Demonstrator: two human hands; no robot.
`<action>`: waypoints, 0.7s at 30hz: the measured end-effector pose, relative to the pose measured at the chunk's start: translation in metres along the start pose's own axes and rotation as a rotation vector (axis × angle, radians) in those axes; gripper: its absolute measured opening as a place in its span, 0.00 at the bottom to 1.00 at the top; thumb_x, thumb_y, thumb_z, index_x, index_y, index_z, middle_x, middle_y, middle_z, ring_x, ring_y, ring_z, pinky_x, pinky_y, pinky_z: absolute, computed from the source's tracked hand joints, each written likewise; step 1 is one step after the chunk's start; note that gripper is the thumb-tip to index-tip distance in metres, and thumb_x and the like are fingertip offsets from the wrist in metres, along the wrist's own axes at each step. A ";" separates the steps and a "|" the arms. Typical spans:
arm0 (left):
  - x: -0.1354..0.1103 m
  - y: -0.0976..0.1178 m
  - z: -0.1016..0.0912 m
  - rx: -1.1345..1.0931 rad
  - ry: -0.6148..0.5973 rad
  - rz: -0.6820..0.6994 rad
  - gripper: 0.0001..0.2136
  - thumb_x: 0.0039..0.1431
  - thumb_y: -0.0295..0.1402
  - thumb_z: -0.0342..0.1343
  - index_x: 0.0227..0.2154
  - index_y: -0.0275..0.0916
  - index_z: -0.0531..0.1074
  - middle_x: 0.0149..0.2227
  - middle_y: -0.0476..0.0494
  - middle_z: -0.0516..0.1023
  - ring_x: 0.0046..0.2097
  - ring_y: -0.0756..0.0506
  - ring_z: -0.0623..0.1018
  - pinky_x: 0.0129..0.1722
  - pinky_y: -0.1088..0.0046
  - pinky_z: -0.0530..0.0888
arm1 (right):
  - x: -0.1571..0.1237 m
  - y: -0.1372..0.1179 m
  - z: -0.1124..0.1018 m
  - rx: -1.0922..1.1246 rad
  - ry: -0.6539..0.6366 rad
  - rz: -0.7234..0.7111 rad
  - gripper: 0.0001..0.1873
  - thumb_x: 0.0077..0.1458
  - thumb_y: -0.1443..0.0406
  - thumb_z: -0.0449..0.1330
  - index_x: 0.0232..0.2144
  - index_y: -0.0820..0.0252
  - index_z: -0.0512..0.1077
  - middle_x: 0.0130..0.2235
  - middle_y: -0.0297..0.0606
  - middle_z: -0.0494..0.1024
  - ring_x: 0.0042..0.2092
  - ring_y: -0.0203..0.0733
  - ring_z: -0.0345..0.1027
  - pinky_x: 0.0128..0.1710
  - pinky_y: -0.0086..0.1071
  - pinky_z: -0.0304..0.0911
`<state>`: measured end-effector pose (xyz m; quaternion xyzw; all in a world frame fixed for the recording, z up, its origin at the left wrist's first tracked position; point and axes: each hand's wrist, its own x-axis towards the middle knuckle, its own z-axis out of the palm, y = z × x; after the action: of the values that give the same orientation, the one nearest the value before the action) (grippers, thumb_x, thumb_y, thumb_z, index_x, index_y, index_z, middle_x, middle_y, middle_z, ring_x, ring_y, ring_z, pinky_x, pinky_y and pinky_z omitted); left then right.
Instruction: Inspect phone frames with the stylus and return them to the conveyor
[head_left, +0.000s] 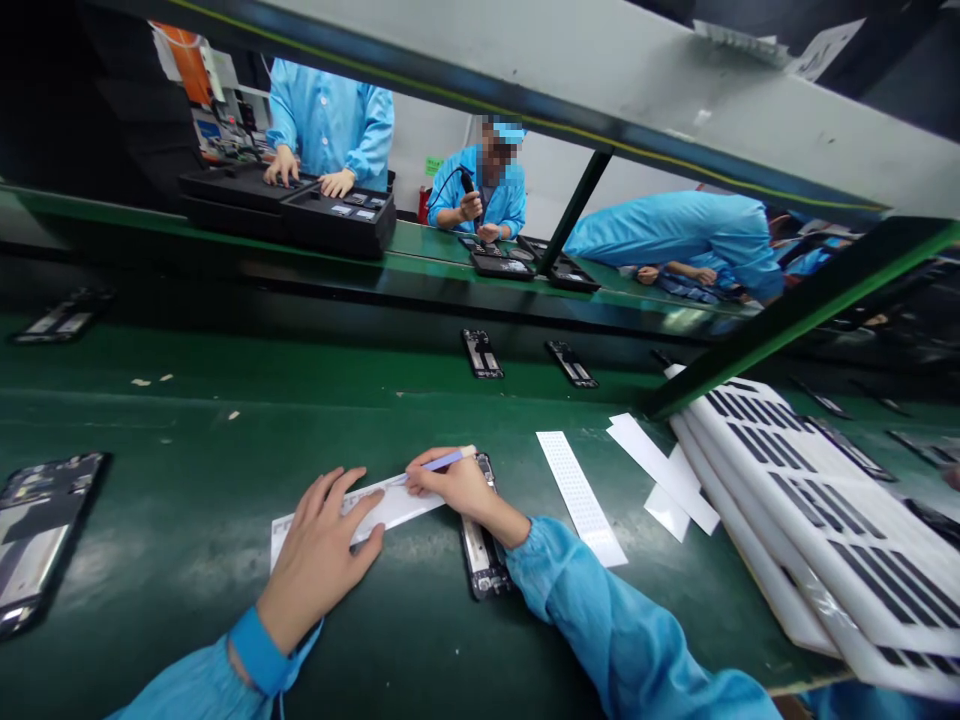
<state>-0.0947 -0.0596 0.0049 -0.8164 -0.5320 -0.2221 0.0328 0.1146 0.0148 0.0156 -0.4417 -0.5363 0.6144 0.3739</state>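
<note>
My left hand (319, 555) lies flat with fingers spread on a long white paper strip (390, 506), pressing it to the green bench. My right hand (454, 487) is closed round a thin blue tool (444, 461) like a pen, its tip at the strip's upper edge. Under my right wrist lies an opened phone body (484, 560), partly hidden by the hand. Both sleeves are light blue.
Another opened phone (34, 535) lies at the far left. White dotted strips (581, 495) and backing sheets (664, 470) lie to the right, beside a stack of white sheets with black strips (825, 520). Two phones (481, 353) ride the belt behind. Other people in blue work across the line.
</note>
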 end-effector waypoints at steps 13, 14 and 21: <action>-0.006 0.077 0.004 -0.288 -0.076 0.332 0.14 0.61 0.30 0.51 0.49 0.44 0.71 0.55 0.41 0.69 0.60 0.40 0.67 0.61 0.55 0.64 | -0.144 0.014 -0.089 -0.076 0.168 0.008 0.16 0.51 0.54 0.67 0.30 0.63 0.78 0.27 0.41 0.81 0.28 0.40 0.76 0.26 0.28 0.71; -0.006 0.088 0.005 -0.301 -0.111 0.366 0.15 0.61 0.29 0.51 0.50 0.44 0.70 0.55 0.42 0.70 0.60 0.41 0.67 0.62 0.55 0.63 | -0.150 0.016 -0.091 -0.112 0.158 0.000 0.16 0.52 0.54 0.67 0.30 0.62 0.78 0.27 0.40 0.81 0.28 0.40 0.76 0.28 0.29 0.72; -0.003 0.110 0.011 -0.299 -0.194 0.423 0.16 0.61 0.28 0.50 0.51 0.42 0.69 0.55 0.42 0.71 0.60 0.42 0.68 0.62 0.54 0.64 | -0.159 0.013 -0.091 -0.188 0.095 -0.086 0.13 0.55 0.57 0.65 0.32 0.61 0.80 0.29 0.39 0.82 0.31 0.41 0.77 0.34 0.30 0.72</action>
<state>0.0051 -0.1066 0.0143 -0.9226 -0.3118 -0.2072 -0.0935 0.2535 -0.1054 0.0217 -0.4799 -0.5917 0.5233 0.3818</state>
